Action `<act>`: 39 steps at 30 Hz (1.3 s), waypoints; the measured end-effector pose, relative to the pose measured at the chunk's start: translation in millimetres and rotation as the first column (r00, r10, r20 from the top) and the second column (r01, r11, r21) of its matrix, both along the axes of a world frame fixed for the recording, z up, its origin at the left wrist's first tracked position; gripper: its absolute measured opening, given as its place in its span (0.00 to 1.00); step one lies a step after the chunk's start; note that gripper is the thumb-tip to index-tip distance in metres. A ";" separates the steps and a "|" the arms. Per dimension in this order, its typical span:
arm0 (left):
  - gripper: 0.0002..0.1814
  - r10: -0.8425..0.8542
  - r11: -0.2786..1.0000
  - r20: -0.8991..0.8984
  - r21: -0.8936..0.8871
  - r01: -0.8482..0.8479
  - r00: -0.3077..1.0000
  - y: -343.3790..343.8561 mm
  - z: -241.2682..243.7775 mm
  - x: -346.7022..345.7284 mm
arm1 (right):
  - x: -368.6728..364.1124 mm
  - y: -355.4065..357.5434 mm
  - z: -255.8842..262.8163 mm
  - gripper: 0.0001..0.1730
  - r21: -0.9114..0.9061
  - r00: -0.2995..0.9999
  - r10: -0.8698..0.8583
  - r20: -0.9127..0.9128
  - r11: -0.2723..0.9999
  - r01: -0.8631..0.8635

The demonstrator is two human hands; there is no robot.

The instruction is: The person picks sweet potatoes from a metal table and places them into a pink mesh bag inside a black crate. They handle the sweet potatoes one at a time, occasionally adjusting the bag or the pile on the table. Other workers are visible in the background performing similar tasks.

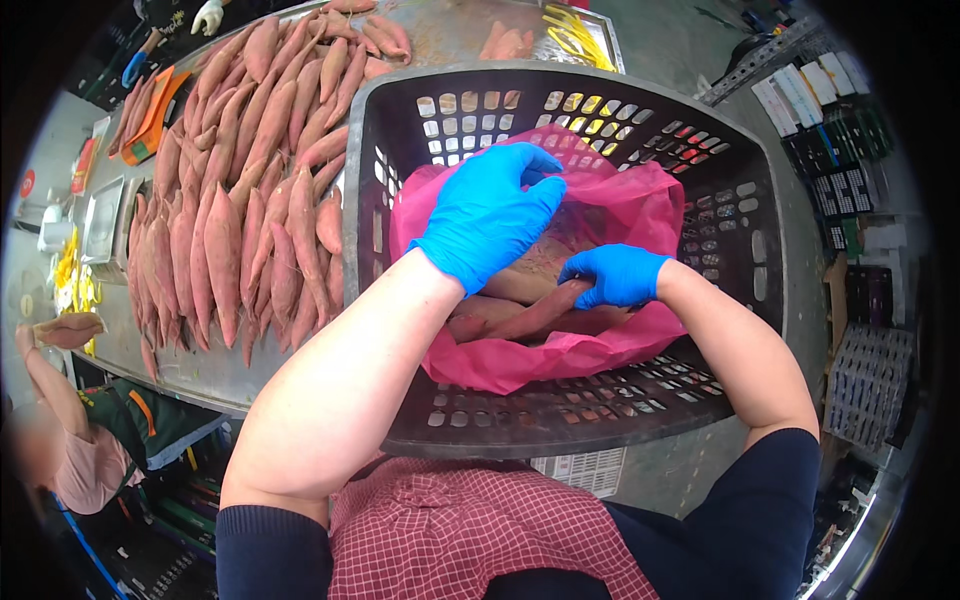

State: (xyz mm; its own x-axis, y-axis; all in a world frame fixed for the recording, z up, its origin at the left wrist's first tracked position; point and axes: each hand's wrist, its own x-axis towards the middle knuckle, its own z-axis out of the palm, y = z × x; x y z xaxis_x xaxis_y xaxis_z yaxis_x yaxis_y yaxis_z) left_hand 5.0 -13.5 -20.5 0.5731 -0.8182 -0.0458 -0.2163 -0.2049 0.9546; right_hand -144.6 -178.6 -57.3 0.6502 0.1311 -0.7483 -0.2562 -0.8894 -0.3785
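A black plastic crate (566,450) with slotted walls stands before me, lined with a pink mesh bag (517,367). Several sweet potatoes lie inside the bag. My right hand (619,276), in a blue glove, grips the upper end of a reddish sweet potato (536,315) in the bag. My left hand (491,210), gloved in blue too, is over the bag's far left part, fingers curled and apart, with nothing seen between thumb and fingers. Its underside is hidden.
Left of the crate, a large heap of sweet potatoes (225,262) covers part of a metal table (210,390). Yellow strips (577,37) lie at its far end. At the far left another person (82,450) holds a sweet potato (69,330). Stacked crates (870,382) are at right.
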 end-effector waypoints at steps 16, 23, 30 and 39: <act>0.23 -0.221 0.955 0.173 0.236 0.178 0.960 3.2 -7.0 -7.9 | 10.8 -3.8 45.0 0.19 -0.087 0.859 -0.080 0.505 0.986 0.143; 0.22 -0.326 0.900 0.120 0.343 0.269 0.938 4.8 -2.1 -11.9 | 32.3 17.8 63.9 0.15 0.334 0.603 -0.402 0.690 0.915 0.228; 0.21 -0.010 0.999 -0.151 0.033 0.015 0.988 -3.1 -9.3 -5.1 | -11.2 -12.3 -75.4 0.23 -0.053 0.913 -0.280 0.295 0.950 0.309; 0.20 0.086 0.988 -0.505 -0.068 -0.139 0.859 3.3 1.0 15.2 | -20.0 16.9 -86.4 0.26 -0.255 0.996 -0.089 -0.020 0.964 0.081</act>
